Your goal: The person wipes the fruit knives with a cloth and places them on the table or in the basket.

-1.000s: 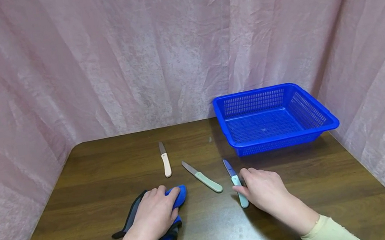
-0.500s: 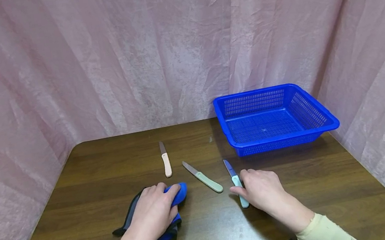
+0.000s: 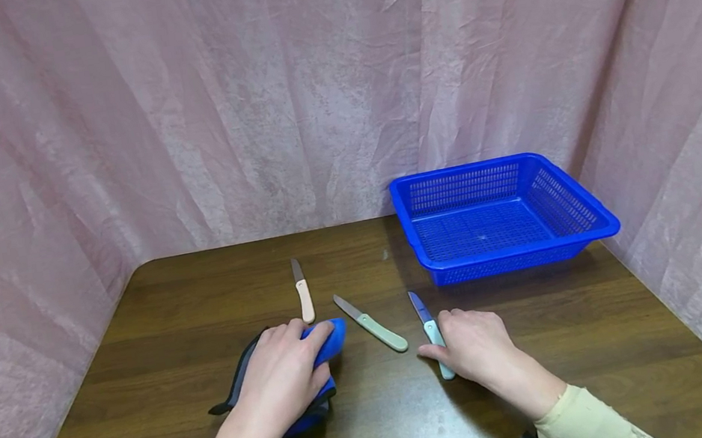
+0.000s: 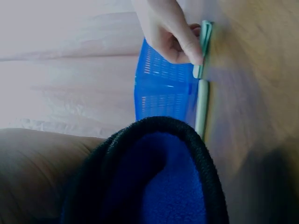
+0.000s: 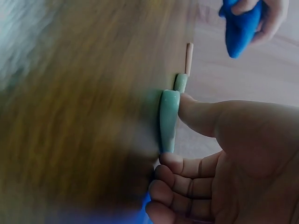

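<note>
In the head view my left hand (image 3: 279, 373) grips a bunched blue cloth (image 3: 334, 336) with dark edging and a greyish side; its fleecy inside fills the lower left wrist view. At the right, the thumb of my right hand (image 3: 478, 340) stretches across the handle of a pale turquoise knife (image 3: 432, 334) lying on the table, while the other fingers lie to the handle's right. That knife's bluish blade points away from me. Between the hands lies a knife with a pale green handle (image 3: 383, 333). A knife with a cream handle (image 3: 305, 303) lies beyond the cloth.
A blue perforated plastic basket (image 3: 513, 255) stands at the back right of the brown wooden table (image 3: 110, 384), with nothing in it. Pinkish curtains (image 3: 251, 97) hang behind and on both sides of the table.
My left hand has moved slightly away from me and to the right with the cloth, toward the cream-handled knife. The right thumb has shifted a little left across the turquoise handle. The knives stay put.
</note>
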A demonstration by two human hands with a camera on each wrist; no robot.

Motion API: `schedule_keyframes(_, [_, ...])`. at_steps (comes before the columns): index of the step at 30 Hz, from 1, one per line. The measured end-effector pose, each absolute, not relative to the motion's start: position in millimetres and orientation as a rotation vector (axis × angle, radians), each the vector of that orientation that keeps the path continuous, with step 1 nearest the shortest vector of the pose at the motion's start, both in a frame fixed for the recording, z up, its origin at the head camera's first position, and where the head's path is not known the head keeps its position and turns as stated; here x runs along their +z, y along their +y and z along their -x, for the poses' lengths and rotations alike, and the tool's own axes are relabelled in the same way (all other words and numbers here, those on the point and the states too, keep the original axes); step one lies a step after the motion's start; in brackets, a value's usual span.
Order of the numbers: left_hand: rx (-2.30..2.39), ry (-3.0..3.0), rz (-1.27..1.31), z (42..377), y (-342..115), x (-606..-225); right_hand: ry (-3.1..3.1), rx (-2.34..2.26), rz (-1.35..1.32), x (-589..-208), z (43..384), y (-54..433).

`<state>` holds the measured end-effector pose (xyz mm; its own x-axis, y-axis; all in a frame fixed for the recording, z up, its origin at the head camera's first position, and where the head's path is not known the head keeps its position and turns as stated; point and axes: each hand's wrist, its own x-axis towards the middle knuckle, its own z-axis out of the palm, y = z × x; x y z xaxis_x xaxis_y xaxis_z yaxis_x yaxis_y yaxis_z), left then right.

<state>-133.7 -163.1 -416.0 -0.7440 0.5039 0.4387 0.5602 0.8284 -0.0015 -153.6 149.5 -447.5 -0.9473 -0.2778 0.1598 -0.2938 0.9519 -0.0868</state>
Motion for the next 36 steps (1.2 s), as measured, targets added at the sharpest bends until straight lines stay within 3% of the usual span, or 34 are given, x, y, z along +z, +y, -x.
schedule_keyframes(36, [-0.265, -2.483, 0.816, 156.4, -133.1, -383.9, -2.719, 0.329, -0.466, -447.4, 156.7, 154.4])
